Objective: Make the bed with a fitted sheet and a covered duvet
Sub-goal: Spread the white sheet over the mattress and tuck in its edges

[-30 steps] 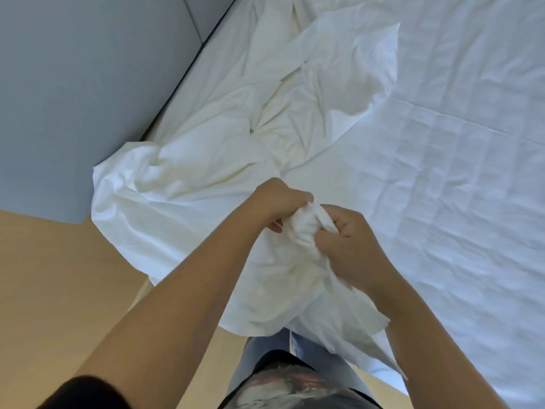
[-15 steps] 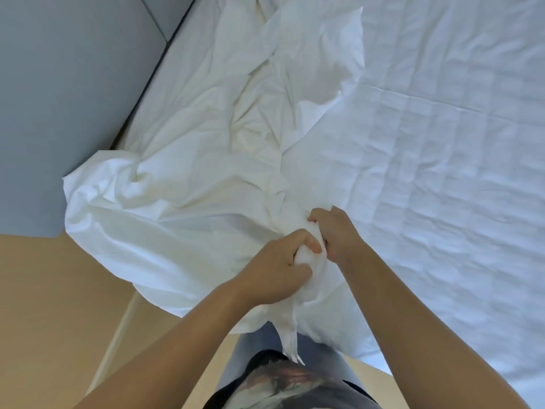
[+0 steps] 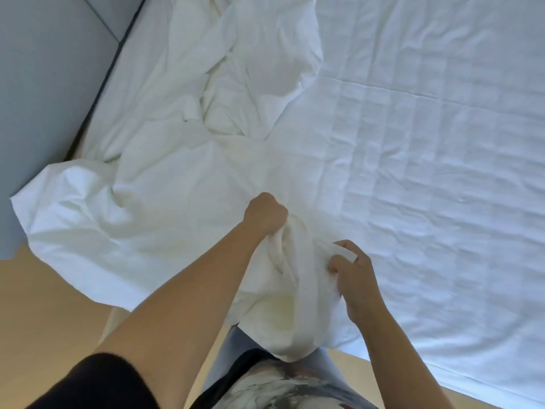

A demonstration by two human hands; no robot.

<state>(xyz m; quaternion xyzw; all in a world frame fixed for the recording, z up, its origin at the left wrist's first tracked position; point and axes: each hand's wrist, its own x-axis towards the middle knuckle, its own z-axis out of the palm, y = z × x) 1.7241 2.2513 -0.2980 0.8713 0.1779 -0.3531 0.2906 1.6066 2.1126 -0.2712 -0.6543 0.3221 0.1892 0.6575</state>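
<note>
Left grip [image 3: 265,214] and right grip [image 3: 357,280] both clutch the crumpled sheet [image 3: 177,184] at the bed's [image 3: 436,172] near edge; a grey panel [image 3: 47,84] flanks the bed.

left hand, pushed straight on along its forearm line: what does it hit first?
Most likely the loose white sheet that the left hand grips: its folds lie just ahead, up and right. Beyond them is the quilted mattress top. Depth is unclear from one view.

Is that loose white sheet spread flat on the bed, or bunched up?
Bunched up: the loose white fabric sheet lies in crumpled folds, with the left hand and right hand gripping its gathered edge.
</note>
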